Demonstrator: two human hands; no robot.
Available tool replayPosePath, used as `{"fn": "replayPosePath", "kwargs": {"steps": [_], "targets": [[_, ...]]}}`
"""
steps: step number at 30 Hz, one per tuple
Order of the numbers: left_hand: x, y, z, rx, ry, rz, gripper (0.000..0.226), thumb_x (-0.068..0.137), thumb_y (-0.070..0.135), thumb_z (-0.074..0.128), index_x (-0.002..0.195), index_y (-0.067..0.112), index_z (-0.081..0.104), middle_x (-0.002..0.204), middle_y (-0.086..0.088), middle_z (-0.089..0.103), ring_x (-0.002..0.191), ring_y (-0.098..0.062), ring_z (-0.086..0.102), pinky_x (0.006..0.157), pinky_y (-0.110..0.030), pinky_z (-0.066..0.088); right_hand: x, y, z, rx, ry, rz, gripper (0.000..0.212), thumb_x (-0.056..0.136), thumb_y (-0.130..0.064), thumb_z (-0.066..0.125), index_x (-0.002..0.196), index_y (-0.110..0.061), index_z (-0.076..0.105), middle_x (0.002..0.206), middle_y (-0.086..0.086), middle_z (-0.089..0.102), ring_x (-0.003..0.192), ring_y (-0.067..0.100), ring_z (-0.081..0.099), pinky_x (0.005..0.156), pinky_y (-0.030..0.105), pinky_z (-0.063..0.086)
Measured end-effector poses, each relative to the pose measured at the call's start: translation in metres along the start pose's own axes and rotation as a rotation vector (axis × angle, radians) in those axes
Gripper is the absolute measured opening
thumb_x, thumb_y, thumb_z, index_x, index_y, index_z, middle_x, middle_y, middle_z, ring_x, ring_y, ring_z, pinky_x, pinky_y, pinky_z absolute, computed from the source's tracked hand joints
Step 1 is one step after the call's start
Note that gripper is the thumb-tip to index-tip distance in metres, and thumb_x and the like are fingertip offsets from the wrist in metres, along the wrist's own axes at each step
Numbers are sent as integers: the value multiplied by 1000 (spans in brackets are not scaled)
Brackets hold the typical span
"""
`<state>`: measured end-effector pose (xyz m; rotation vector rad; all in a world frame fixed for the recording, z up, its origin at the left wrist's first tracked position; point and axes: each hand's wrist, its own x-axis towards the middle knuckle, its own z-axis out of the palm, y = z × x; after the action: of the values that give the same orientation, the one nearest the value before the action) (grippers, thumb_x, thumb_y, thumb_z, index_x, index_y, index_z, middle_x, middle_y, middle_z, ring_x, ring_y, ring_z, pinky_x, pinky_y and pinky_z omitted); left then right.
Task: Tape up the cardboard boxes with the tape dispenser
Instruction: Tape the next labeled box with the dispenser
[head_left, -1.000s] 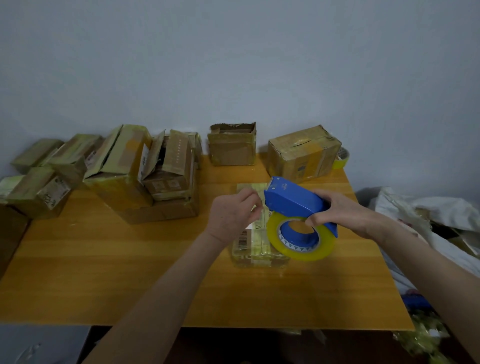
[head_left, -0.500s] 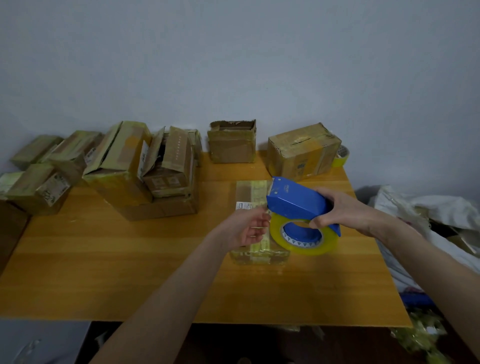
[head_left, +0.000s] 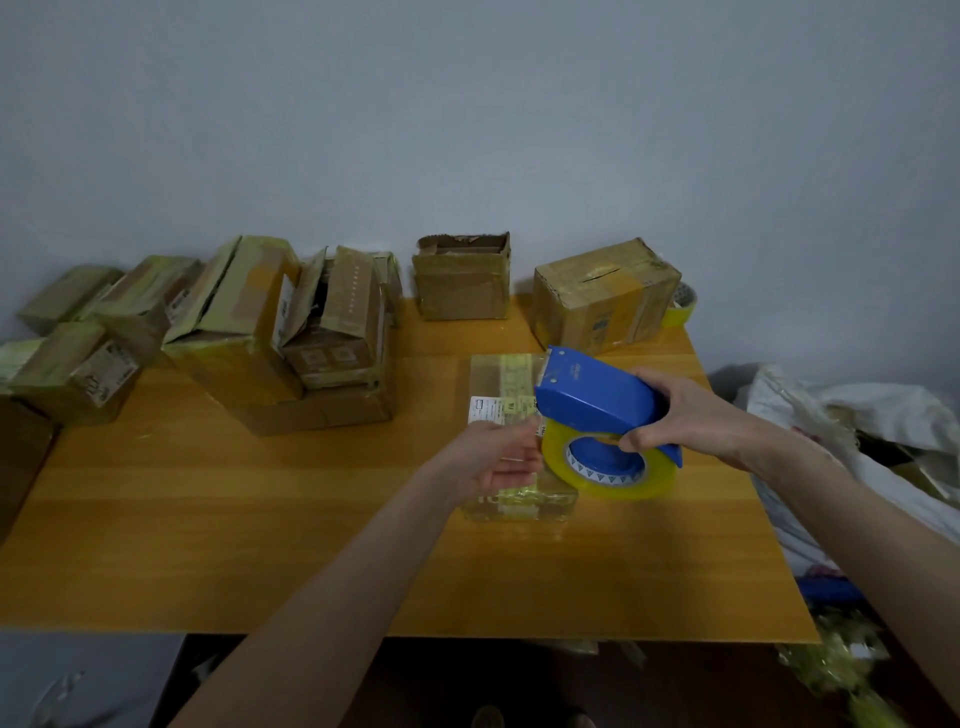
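Now | right hand (head_left: 691, 415) grips tape dispenser (head_left: 597, 395) over box (head_left: 501, 374) | left hand (head_left: 501, 457) on box — finger curl unclear

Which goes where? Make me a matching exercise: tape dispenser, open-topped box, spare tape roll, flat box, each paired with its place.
Things: 1 tape dispenser; 2 open-topped box; 3 spare tape roll; 4 flat box.
Places: A centre back of the table; B gripped by the right hand; C mid-table, under the dispenser; D back right corner, behind the closed box.
Pairs: 1-B; 2-A; 3-D; 4-C.
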<state>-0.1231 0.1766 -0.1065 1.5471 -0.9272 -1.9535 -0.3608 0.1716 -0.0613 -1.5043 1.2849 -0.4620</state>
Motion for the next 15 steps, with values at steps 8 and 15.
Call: {"fn": "replayPosePath", "kwargs": {"steps": [8,15], "targets": [[0,9,3,-4,36,84,10,87,11,69,96,10,67,96,-6,71,85,-15,68,66,-25,58,0,0,4,-30,3,-27,57,69,-1,82,114,-28,58,111,0,63,101,15,62,81,26,52],[1,16,0,87,-165,245,27,98,26,54,123,25,61,114,-9,65,101,-26,60,94,-41,50,-5,8,-6,310,-88,-8,77,47,-26,81,121,-23,62,119,11,67,104,29,66,93,44,52]]}}
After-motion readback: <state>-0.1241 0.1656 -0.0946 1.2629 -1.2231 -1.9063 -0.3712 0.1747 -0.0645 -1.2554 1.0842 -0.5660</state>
